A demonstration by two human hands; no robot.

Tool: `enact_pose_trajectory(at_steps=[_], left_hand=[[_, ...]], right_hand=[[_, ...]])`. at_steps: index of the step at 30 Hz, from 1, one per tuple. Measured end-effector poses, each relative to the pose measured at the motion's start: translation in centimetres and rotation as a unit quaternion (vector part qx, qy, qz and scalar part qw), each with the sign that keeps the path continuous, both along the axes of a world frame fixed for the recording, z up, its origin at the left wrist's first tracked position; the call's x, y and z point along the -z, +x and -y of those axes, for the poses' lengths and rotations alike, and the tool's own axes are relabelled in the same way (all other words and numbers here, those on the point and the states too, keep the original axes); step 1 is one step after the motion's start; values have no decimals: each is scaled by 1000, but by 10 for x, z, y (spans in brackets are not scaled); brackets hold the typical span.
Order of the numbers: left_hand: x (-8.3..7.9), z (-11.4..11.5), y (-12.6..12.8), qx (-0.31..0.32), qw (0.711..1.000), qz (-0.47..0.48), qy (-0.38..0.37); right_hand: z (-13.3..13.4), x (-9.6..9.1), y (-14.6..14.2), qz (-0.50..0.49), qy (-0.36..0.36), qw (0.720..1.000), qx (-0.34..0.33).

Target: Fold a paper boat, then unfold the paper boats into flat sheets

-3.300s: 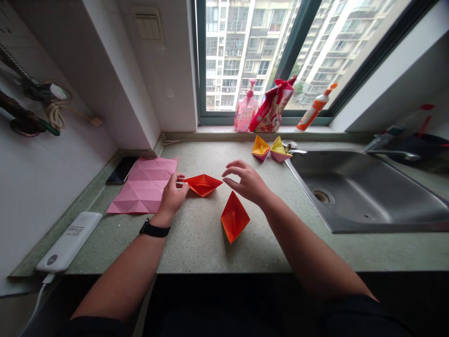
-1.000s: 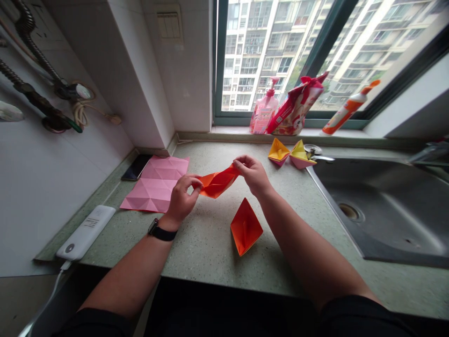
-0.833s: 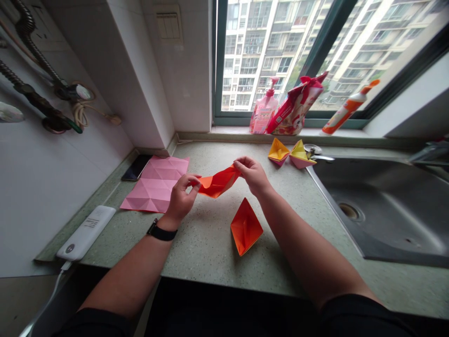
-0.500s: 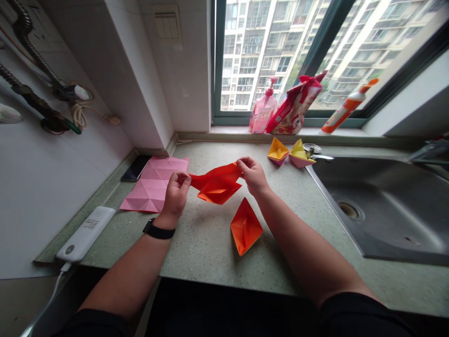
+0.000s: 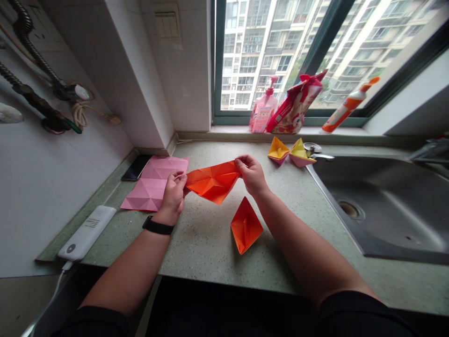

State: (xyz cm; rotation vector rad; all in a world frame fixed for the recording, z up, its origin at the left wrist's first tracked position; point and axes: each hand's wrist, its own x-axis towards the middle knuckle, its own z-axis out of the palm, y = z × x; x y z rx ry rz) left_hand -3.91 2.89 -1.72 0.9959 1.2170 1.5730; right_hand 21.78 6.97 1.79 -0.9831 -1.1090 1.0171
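An orange sheet of folded paper (image 5: pixel 214 181) is stretched above the counter between my two hands. My left hand (image 5: pixel 173 194) pinches its left corner between thumb and fingers. At the upper right corner my right hand (image 5: pixel 251 174) grips it the same way. Creases fan out across the sheet, and its lower edge comes to a point. Below, on the counter, lies an orange folded paper boat (image 5: pixel 246 227), apart from both hands. A creased pink sheet of paper (image 5: pixel 154 182) lies flat beside my left hand.
Two yellow-and-pink paper boats (image 5: pixel 278 150) stand near the sink (image 5: pixel 382 206) on the right. A phone (image 5: pixel 136 167) and a white power bank (image 5: pixel 87 232) with a cable lie left. A pink pump bottle (image 5: pixel 263 112), a red bag (image 5: pixel 294 105) and an orange-and-white bottle (image 5: pixel 349 107) line the windowsill.
The folded orange paper has opened out and turned, so its creased inner face shows more fully. My left hand has shifted slightly; the items on the counter stay put.
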Motion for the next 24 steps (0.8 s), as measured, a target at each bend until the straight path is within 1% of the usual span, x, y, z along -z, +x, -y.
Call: enact_pose_trajectory(at_steps=[2, 3, 4, 6, 8, 9, 11, 14, 20, 24], left_hand=[[-2, 2, 1, -13, 998, -64, 25], [-3, 4, 2, -25, 992, -110, 53], [-5, 7, 2, -37, 983, -158, 86], [-10, 14, 4, -59, 955, -245, 154], [-14, 20, 6, -62, 931, -302, 197], [-15, 22, 6, -57, 923, -318, 208], [-17, 25, 7, -39, 918, -333, 211], [-18, 26, 7, -19, 913, -356, 196], [-18, 24, 6, 26, 890, -422, 172], [-15, 24, 5, 48, 890, -426, 155]], right_hand=[[-1, 0, 1, 8, 3, 1000, 7], [-1, 1, 1, 14, 3, 1000, 11], [-2, 1, 1, 21, 1, 1000, 16], [-3, 2, 2, 28, -3, 999, 25], [-4, 3, 3, 25, -4, 999, 35], [-4, 4, 4, 23, -4, 999, 40], [-5, 5, 5, 27, -4, 998, 50], [-7, 6, 7, 38, -2, 998, 57], [-8, 5, 10, 23, -6, 998, 66], [-8, 3, 11, 15, -7, 998, 68]])
